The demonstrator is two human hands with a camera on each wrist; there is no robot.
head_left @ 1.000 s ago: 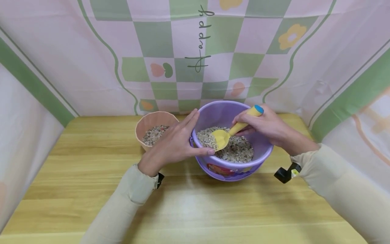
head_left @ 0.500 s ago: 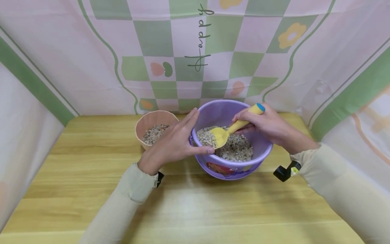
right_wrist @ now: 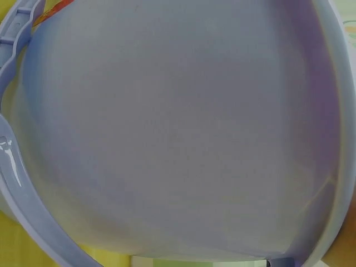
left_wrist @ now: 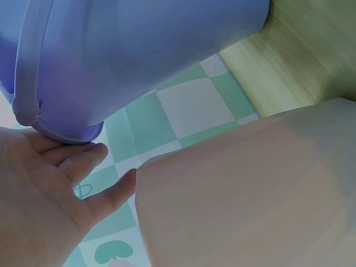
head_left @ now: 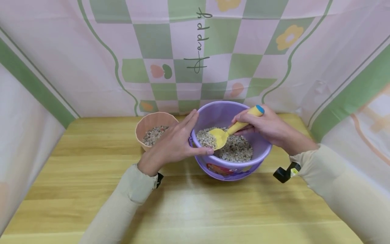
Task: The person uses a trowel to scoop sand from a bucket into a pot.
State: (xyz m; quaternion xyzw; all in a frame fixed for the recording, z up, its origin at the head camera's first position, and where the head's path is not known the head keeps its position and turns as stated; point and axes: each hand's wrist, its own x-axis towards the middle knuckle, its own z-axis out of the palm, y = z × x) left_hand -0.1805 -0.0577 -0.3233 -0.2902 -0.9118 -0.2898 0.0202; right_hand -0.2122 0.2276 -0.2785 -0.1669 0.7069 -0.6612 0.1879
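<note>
In the head view my right hand (head_left: 262, 125) grips the yellow handle of a toy shovel (head_left: 220, 138) with a blue end cap. Its scoop sits among small pebbles (head_left: 236, 149) inside a purple bucket (head_left: 265, 150), with paler pebbles in and around the scoop. My left hand (head_left: 175, 139) lies at the bucket's left rim, fingers mostly straight and thumb stretched along the front rim. From the left wrist view, the left hand's fingers (left_wrist: 83, 164) are at the bucket's (left_wrist: 139, 50) rim. The right wrist view is filled by the bucket's outer wall (right_wrist: 178, 122); the right hand's fingers are hidden there.
Left of the bucket stands a peach faceted bowl (head_left: 143, 125) with mixed pebbles, partly hidden by the left hand. Both rest on a wooden table (head_left: 189, 206). A green-and-white checked cloth (head_left: 189, 40) hangs right behind them. The bucket's purple carrying handle (right_wrist: 30, 206) hangs down.
The shovel's scoop has edged slightly left in the pebbles. The left hand stays at the rim, and the bucket and bowl look the same.
</note>
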